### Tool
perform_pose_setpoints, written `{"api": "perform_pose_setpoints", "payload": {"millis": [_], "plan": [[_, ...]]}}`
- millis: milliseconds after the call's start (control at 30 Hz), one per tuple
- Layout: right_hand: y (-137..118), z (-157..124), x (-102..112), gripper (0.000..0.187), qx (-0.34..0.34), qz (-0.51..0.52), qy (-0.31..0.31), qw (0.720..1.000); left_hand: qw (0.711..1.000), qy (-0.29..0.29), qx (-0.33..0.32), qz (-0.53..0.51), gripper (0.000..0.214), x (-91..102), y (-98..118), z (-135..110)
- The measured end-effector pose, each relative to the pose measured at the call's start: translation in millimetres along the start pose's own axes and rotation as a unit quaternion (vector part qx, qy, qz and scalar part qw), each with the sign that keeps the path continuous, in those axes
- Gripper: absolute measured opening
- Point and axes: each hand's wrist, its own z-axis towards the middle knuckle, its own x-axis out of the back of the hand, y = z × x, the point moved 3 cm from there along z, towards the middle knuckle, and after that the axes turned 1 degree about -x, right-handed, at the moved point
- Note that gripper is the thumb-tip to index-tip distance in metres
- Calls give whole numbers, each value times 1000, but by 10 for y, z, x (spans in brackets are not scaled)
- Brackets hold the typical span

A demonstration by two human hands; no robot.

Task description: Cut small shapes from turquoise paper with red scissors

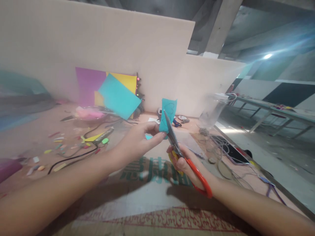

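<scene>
Head view: left hand (137,141) pinches a teal paper scrap (169,109) bearing a drawn heart, above the cardboard (147,196). At its 5 o'clock, right hand (189,164) grips orange-handled scissors (172,136), blades biting the lower edge. Short snips, turning the paper, should track the line best.

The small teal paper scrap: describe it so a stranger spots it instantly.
Start at the pale board wall behind the table, then down to the hands. The left hand pinches the teal scrap upright against the scissors in the right hand. Unlike the larger teal sheet by the wall, it bears a drawn heart.
</scene>
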Motion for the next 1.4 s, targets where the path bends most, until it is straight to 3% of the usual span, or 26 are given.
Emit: {"api": "perform_pose_setpoints", "payload": {"millis": [367, 700, 967, 1400], "plan": [[27, 2, 15, 59, 9, 1, 2, 1000, 999, 28, -11, 36, 26, 22, -27, -9], [7, 9, 22, 60, 15, 3, -7, 1000, 999, 32, 23, 13, 25, 68, 41, 7], [31, 9, -5, 54, 33, 47, -52, 997, 998, 34, 3, -43, 29, 19, -15, -7], [32, 1, -21, 51, 19, 61, -50, 997, 999, 43, 12, -28, 26, -21, -17, -66]]}}
